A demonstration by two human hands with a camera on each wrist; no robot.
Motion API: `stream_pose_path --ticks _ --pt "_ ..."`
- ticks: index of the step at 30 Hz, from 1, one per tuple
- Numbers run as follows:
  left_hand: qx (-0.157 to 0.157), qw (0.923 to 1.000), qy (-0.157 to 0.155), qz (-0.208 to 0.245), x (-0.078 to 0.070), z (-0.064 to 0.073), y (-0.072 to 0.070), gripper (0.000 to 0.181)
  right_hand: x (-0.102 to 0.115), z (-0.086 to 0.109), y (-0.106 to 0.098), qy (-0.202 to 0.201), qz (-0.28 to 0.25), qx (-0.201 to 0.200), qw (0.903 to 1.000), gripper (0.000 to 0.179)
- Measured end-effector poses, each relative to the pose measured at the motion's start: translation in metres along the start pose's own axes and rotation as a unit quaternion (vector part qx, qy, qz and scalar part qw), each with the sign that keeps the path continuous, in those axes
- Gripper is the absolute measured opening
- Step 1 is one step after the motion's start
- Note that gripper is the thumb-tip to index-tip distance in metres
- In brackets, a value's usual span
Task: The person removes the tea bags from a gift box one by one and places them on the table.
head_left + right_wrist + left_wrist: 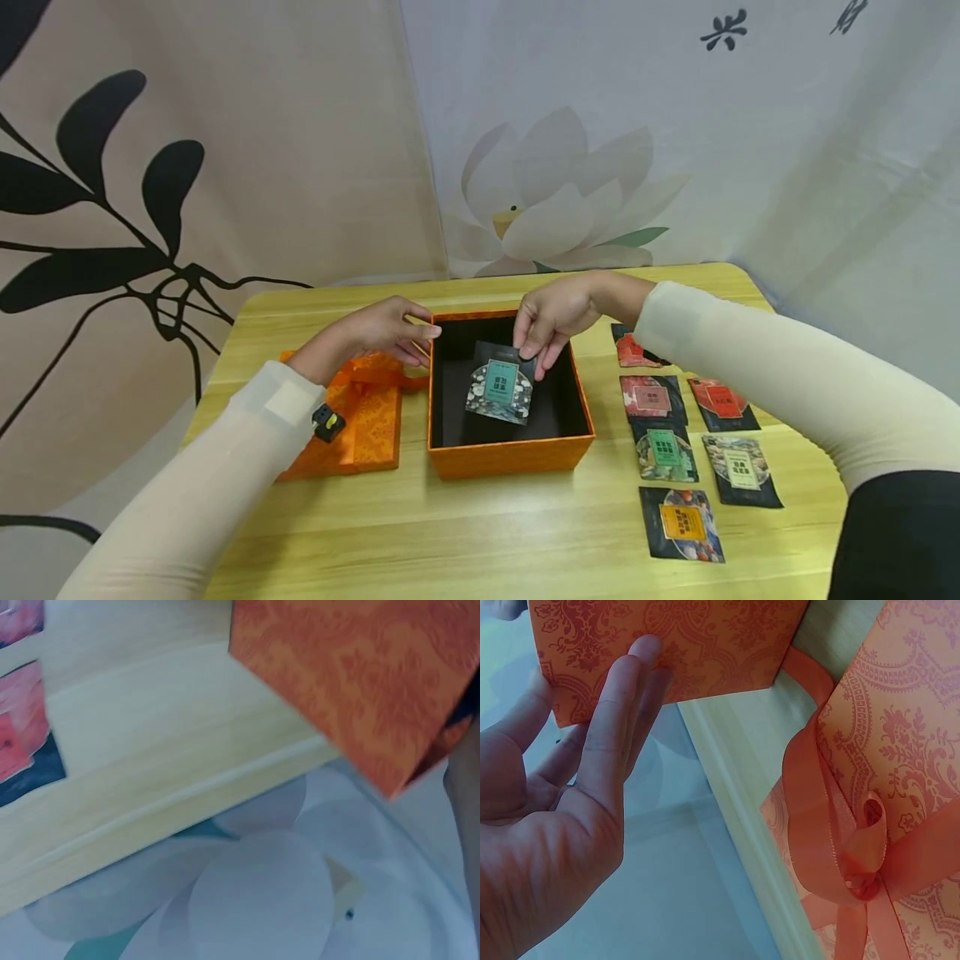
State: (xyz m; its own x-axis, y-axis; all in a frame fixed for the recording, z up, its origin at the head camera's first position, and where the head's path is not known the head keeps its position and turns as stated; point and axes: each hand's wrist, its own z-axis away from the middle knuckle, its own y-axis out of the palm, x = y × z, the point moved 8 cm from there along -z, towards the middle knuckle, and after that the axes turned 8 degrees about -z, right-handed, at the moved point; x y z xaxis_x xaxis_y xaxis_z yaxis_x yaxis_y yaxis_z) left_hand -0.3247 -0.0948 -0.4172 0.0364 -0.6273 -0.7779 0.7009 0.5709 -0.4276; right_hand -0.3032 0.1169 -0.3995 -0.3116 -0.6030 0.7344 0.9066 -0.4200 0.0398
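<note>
Inside an orange patterned box (pixel 510 460) with a black interior hangs a black packet (pixel 501 387) with a teal label. My right hand (pixel 557 315) pinches its upper right corner between thumb and fingers, above the box's back right part. My left hand (pixel 390 329) rests against the box's left side near the back corner. In the left wrist view, the fingers (pixel 611 735) lie fairly straight along the outer wall, with the thumb at its edge. From the right wrist camera, only the box's outside (pixel 360 682) shows clearly; the packet is hidden there.
Left of the box lies an orange patterned lid (pixel 378 429) with an orange ribbon (pixel 810 817). Several dark packets with coloured labels, among them a green one (pixel 666 450) and an orange one (pixel 682 525), lie on the wooden table (pixel 480 533) at the right. Behind hangs a printed curtain (pixel 570 200).
</note>
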Motion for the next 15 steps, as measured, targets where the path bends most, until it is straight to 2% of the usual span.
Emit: stream_pose_path --ticks 8,15 --pt "-0.002 1.0000 -0.008 0.001 0.000 0.001 -0.002 0.066 -0.009 0.047 -0.027 -0.018 -0.018 -0.006 0.9997 0.016" --pt "-0.001 1.0000 -0.007 -0.004 0.002 0.004 -0.004 0.066 -0.020 0.088 -0.041 -0.043 -0.043 0.038 0.9974 0.021"
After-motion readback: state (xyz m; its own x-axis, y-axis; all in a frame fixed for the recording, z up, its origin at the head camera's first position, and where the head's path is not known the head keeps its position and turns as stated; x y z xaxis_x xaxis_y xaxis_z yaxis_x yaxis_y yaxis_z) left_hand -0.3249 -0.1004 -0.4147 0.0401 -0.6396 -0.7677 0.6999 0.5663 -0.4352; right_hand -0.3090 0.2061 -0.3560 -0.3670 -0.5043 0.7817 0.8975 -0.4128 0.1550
